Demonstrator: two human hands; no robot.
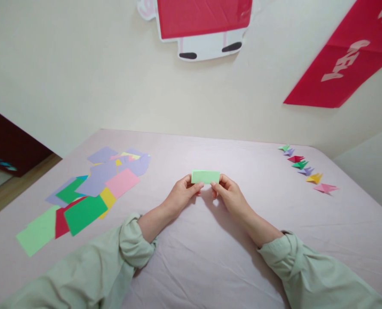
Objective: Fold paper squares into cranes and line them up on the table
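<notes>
A light green sheet of paper (205, 176), folded into a narrow rectangle, is held up in front of me above the cloth-covered surface. My left hand (183, 193) pinches its left end, thumb on the near face and fingers behind. On the right end, my right hand (231, 193) has the same kind of pinch. The two thumbs press near the paper's lower edge, a little apart. A second layer peeks out slightly along the top left edge. Most of the fingertips are hidden behind the paper.
Loose coloured sheets (86, 212) overlap on the left side of the pale cloth (191, 266). A slanting row of small folded paper figures, among them a pink one (325, 188), lies at the right. Behind stands a wall (113, 77) with red decorations.
</notes>
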